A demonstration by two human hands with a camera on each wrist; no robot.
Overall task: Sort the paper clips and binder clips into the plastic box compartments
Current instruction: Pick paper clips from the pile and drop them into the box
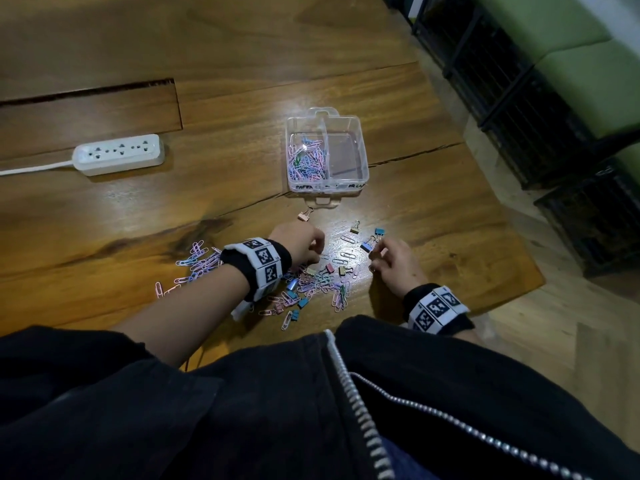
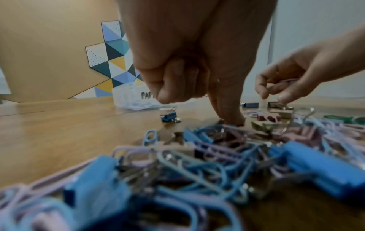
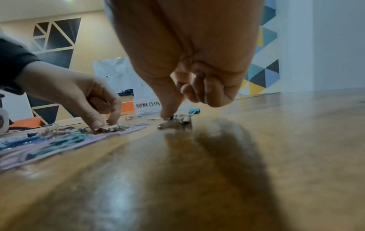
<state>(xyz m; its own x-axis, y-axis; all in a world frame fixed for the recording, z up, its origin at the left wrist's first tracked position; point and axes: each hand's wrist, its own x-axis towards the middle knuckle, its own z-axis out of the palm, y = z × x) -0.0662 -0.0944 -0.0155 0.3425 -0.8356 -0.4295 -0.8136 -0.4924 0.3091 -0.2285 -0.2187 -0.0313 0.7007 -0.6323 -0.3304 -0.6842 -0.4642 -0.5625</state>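
A clear plastic box (image 1: 360,157) stands ahead of me; its left compartment holds several pastel paper clips (image 1: 306,157) and its right one is bare. A mixed pile of paper clips and binder clips (image 1: 311,287) lies near me. My left hand (image 1: 317,258) is down at the pile's far edge, where thumb and forefinger pinch a small beige binder clip (image 3: 110,129). To the right, my right hand (image 1: 374,253) has its fingers curled, and its fingertips pinch the wire handle of a blue binder clip (image 1: 366,246). What lies under its thumb (image 3: 168,114) is hidden.
Loose binder clips lie between box and hands: a pink one (image 1: 304,215), a gold one (image 1: 355,227), a blue one (image 1: 380,232). More paper clips (image 1: 199,261) spread left of my left wrist. A white power strip (image 1: 119,154) sits far left. The table's edge runs at the right.
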